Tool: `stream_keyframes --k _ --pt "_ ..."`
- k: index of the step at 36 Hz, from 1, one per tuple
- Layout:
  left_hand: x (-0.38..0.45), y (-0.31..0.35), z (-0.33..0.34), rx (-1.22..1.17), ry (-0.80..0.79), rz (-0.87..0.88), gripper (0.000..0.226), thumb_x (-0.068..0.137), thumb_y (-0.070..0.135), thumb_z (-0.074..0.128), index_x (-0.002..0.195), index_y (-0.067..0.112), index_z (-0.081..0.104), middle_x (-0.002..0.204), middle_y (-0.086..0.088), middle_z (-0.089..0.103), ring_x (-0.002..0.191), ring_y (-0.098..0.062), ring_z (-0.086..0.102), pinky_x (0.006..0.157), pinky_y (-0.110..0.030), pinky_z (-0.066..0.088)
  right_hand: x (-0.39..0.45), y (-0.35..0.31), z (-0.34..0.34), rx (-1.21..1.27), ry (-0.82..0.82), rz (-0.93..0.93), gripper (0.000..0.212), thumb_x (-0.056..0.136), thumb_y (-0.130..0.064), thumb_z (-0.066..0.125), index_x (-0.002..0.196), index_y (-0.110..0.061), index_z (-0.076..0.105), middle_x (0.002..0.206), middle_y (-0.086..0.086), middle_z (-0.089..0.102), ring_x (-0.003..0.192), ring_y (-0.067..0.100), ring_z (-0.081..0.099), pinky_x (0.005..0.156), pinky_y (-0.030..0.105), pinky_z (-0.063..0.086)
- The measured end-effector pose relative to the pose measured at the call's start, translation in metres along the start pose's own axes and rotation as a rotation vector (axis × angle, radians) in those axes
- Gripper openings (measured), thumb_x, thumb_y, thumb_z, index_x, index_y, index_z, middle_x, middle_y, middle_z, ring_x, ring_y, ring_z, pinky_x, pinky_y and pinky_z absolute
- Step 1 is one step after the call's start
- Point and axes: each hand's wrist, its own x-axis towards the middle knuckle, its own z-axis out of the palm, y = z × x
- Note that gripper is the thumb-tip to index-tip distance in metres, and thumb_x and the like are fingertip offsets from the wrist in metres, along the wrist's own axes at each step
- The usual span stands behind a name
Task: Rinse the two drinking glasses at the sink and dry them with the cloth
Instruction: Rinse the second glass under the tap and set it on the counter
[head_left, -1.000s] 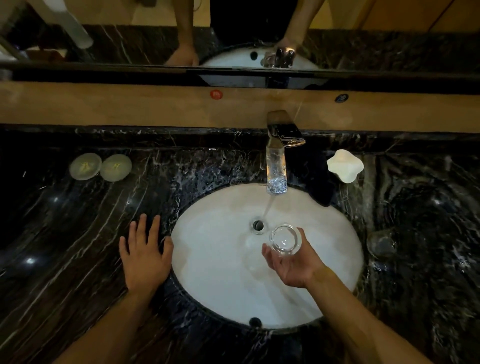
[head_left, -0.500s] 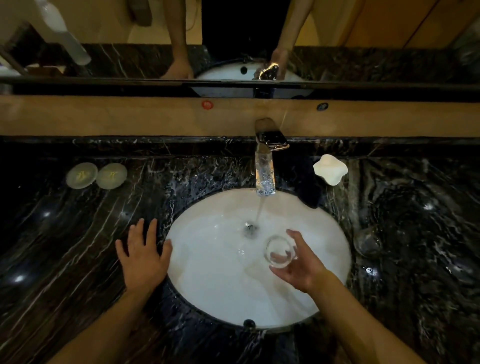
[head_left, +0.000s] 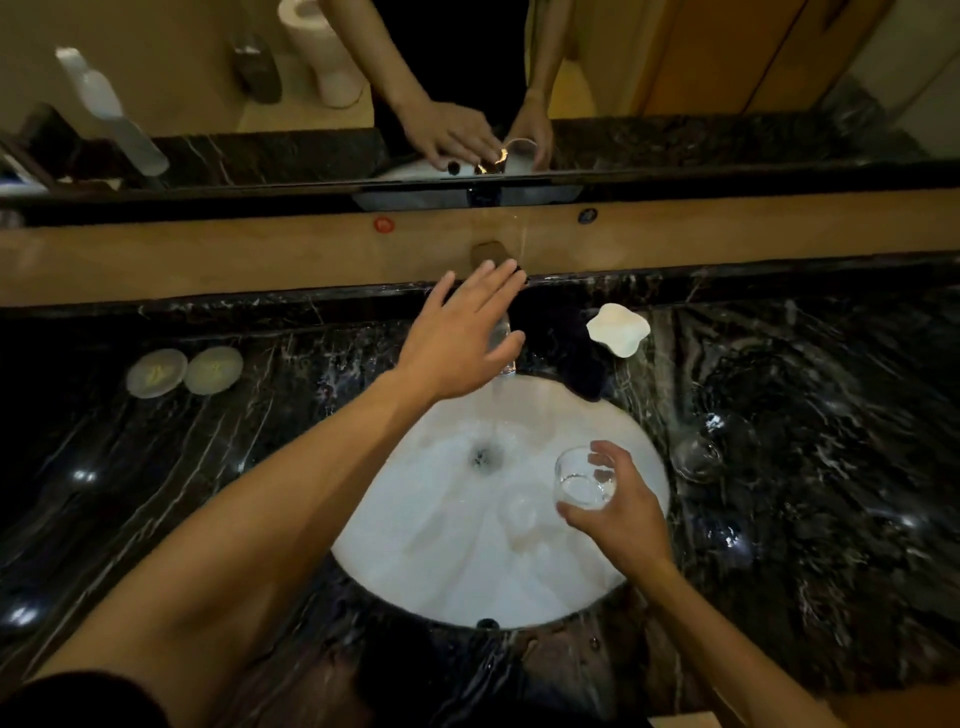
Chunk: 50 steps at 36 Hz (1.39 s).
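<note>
My right hand grips a clear drinking glass over the right side of the white oval sink; a little water sits in the glass. My left hand is stretched out flat, fingers apart, over the faucet and hides its handle. Water runs from the spout toward the drain. The second glass stands on the dark counter just right of the basin. No cloth is in view.
Black marble counter surrounds the sink. Two round pale discs lie at the left. A white soap dish sits right of the faucet. A tan ledge and mirror rise behind.
My left hand left the counter beside the basin and reached up over the faucet. My right hand drew the glass out of the stream toward the basin's right side.
</note>
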Motion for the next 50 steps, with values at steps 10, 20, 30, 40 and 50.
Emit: stream_keyframes --k 10,20,30,40,50 --pt "-0.009 0.007 0.011 0.042 0.026 -0.03 0.07 0.096 0.04 0.045 0.159 0.023 0.019 0.167 0.004 0.018 0.154 -0.014 0.015 0.125 -0.042 0.011 -0.015 0.003 -0.015 0.098 0.064 -0.03 0.082 0.065 -0.027 0.09 0.13 -0.043 0.044 0.122 -0.017 0.061 0.109 0.011 0.059 0.087 0.027 0.046" --pt "-0.023 0.015 0.031 0.072 0.009 -0.061 0.082 0.094 0.043 0.045 0.161 0.022 0.003 0.169 0.004 0.001 0.155 -0.013 -0.002 0.125 -0.043 0.006 -0.036 0.018 -0.041 0.133 0.104 0.0 0.079 0.065 -0.021 0.09 0.128 -0.04 0.046 0.12 -0.016 0.061 0.11 0.011 0.059 0.09 0.024 0.042" --pt "-0.063 0.081 0.062 -0.223 0.276 -0.077 0.057 0.091 0.033 0.055 0.143 0.013 0.046 0.144 -0.012 0.05 0.129 -0.029 0.049 0.108 -0.048 0.041 -0.05 0.069 -0.098 0.098 0.169 0.045 0.083 0.063 -0.035 0.094 0.134 -0.034 0.049 0.127 -0.015 0.064 0.116 0.004 0.059 0.094 0.024 0.045" --pt "-0.113 0.201 0.154 -0.32 -0.205 -0.001 0.062 0.092 0.052 0.05 0.15 0.029 0.042 0.155 0.001 0.042 0.137 -0.022 0.047 0.103 -0.035 0.047 -0.034 0.14 -0.179 0.081 0.231 0.114 0.084 0.065 -0.025 0.094 0.134 -0.03 0.047 0.13 -0.008 0.063 0.12 0.011 0.059 0.095 0.026 0.044" --pt "-0.115 0.27 0.188 -0.189 -0.297 0.136 0.07 0.094 0.057 0.046 0.154 0.026 0.028 0.165 -0.005 0.023 0.153 -0.025 0.017 0.117 -0.052 0.034 0.007 0.179 -0.235 0.06 0.169 0.067 0.083 0.067 -0.027 0.093 0.136 -0.033 0.046 0.133 -0.009 0.06 0.119 0.007 0.055 0.096 0.023 0.04"
